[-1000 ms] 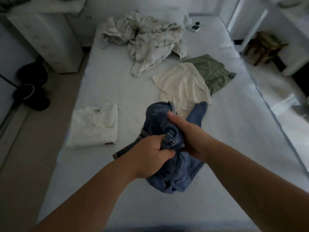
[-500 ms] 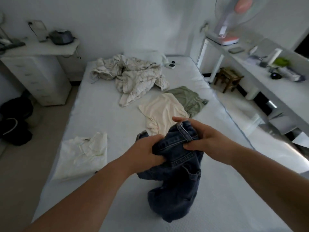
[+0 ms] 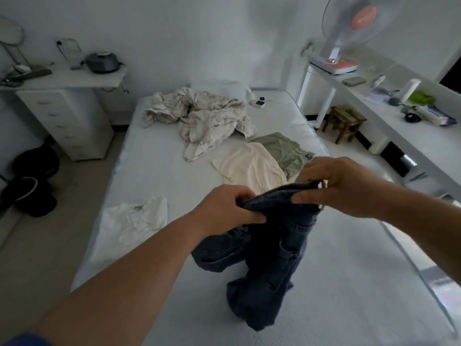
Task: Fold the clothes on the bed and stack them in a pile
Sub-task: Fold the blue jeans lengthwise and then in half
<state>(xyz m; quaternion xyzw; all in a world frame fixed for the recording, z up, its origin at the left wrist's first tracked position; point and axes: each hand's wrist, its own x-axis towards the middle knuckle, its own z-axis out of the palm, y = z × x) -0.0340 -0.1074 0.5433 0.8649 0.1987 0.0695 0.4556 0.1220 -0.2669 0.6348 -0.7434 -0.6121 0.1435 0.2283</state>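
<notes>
Dark denim jeans [image 3: 269, 258] lifted above the near part of the bed [image 3: 149, 171], waistband pinched by left hand [image 3: 230, 208] and right hand [image 3: 346, 187], both curled tight on the cloth, legs hanging bunched with the lower end touching the mattress. Beyond, at left, a folded white garment [image 3: 129, 228] starting the pile; farther on, a cream shirt [image 3: 249, 166] overlapping an olive garment [image 3: 284, 148], then a rumpled pale heap [image 3: 204, 121], all unfolded. Step judged in hand: opening out the jeans; next move likely to call for spreading the waistband, aligning the legs, then folding.
</notes>
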